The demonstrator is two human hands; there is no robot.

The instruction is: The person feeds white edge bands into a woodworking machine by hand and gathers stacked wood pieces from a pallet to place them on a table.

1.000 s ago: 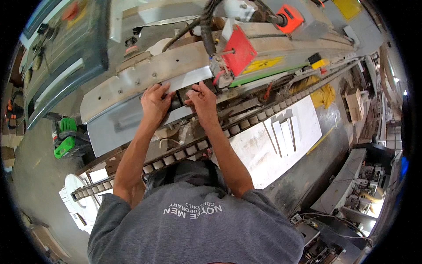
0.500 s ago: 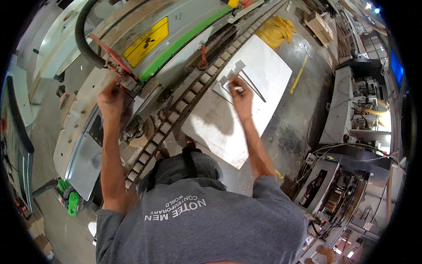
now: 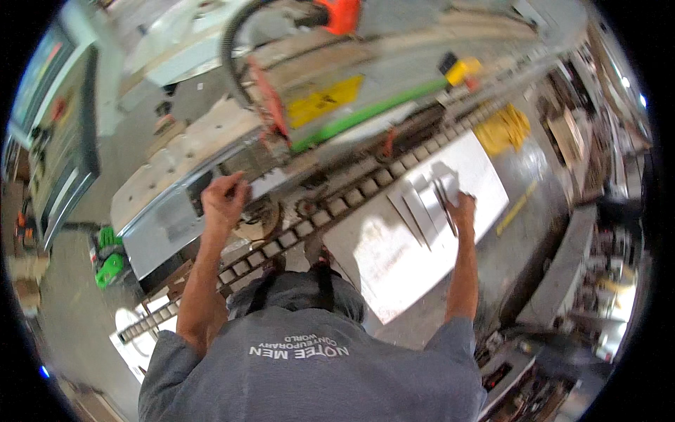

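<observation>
My left hand (image 3: pixel 225 202) is raised beside the metal edge of a machine bed (image 3: pixel 165 235), its fingers curled together. Whatever they hold, if anything, is hidden. On the right, my right hand (image 3: pixel 461 209) is closed at the side of a narrow white strip (image 3: pixel 441 197) with a dark edge. The strip is above a large white board (image 3: pixel 380 274) and appears to be in my fingers, though motion blurs it. Left of it, another pale flat piece (image 3: pixel 411 211) with a dark edge lies on the board.
A chain-like track (image 3: pixel 337 207) runs diagonally between the machine and the board. Beyond it is the machine's grey cover with a green stripe (image 3: pixel 365 128) and a ribbed hose (image 3: pixel 228 46). Yellow sheeting (image 3: pixel 503 130) lies past the board; machinery (image 3: pixel 562 274) lines the right.
The view has turned, shifting the scene. My left hand has come back from the red-armed part of the machine. My right hand has moved to the right side of the pale pieces.
</observation>
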